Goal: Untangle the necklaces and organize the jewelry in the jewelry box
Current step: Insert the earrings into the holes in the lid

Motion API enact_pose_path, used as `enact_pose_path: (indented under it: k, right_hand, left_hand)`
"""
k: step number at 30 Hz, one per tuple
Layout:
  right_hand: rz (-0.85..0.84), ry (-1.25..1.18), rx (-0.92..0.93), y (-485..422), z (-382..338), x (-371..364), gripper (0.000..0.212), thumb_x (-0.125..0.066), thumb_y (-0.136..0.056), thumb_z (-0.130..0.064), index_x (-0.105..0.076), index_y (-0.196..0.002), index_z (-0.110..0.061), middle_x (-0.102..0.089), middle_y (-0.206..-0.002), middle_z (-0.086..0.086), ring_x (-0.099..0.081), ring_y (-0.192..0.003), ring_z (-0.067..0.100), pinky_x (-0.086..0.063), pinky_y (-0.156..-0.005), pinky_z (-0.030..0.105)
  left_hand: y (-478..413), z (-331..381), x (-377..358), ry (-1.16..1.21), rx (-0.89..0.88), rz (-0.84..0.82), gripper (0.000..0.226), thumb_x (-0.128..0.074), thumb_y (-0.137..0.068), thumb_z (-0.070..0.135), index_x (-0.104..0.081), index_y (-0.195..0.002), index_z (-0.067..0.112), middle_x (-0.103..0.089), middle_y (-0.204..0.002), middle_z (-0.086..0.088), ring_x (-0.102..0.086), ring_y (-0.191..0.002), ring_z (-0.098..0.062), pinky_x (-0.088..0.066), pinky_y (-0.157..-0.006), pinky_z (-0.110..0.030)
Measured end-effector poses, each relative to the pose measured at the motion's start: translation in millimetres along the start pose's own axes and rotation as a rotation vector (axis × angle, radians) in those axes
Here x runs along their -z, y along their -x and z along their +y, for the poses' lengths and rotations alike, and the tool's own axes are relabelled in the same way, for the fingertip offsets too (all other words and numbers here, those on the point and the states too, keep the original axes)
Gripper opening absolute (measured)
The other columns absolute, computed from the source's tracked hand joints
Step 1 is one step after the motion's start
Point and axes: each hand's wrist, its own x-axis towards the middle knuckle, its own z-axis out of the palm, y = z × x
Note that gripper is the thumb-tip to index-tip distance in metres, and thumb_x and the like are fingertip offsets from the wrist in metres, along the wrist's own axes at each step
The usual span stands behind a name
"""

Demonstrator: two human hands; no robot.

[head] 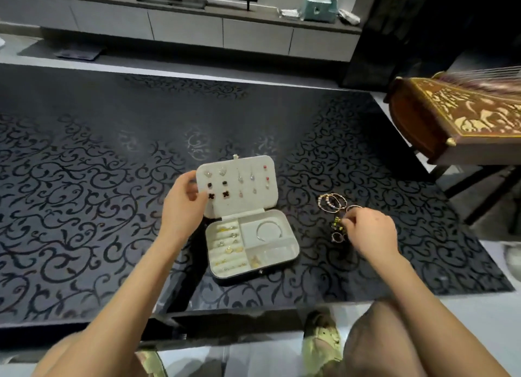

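Note:
An open white jewelry box (293, 245) lies on the black patterned table (98, 193). Its raised lid (248, 207) carries several pairs of earrings. The base holds rings in rolls on the left, a silver bangle (269, 230) at top right and small gold pieces at the bottom. My left hand (183, 207) grips the lid's left edge, thumb on the inside. My right hand (369, 231) pinches a small green-beaded piece (337, 224) in a pile of jewelry right of the box. Beaded bracelets (332, 201) lie just above that pile.
A carved wooden stringed instrument (456, 117) on a stand reaches over the table's far right corner. A low white TV cabinet (186, 26) runs along the back wall. My knees and slippers (321, 340) show below the table's near edge.

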Motion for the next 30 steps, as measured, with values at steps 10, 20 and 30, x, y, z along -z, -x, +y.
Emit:
enact_pose_path:
  k: [10,20,30]
  right_hand:
    - [-0.13,-0.049,-0.038,-24,-11,-11,0.02,-0.068,-0.082,-0.035,-0.064,-0.086,-0.016,-0.065,-0.09,0.0,-0.06,-0.093,0.022,-0.041,-0.076,0.03]
    - [-0.075,-0.564,-0.012,-17,-31,8,0.009,-0.071,-0.081,-0.018,-0.067,-0.074,-0.015,-0.067,-0.076,-0.003,-0.06,-0.074,0.013,-0.043,-0.067,0.023]
    - [-0.817,-1.951,-0.531,2,-172,14,0.009,-0.062,-0.086,0.0,-0.064,-0.077,-0.001,-0.065,-0.06,0.006,-0.057,-0.051,0.008,-0.05,-0.048,0.016]
  left_hand:
    - [-2,0,-6,0.091,0.102,0.002,0.047,-0.049,-0.089,0.002,-0.044,-0.128,0.027,-0.058,-0.099,0.01,-0.054,-0.087,0.0,-0.042,-0.066,-0.02]
    - [-1,1,-1,0.142,0.109,-0.12,0.028,-0.056,-0.084,-0.002,-0.067,-0.088,0.023,-0.051,-0.058,0.023,-0.041,-0.052,-0.001,-0.032,-0.05,-0.011]
    - [7,7,7,0.285,0.026,-0.18,0.011,-0.067,-0.086,0.017,-0.073,-0.093,0.023,-0.06,-0.062,0.023,-0.054,-0.063,0.009,-0.039,-0.067,-0.01]
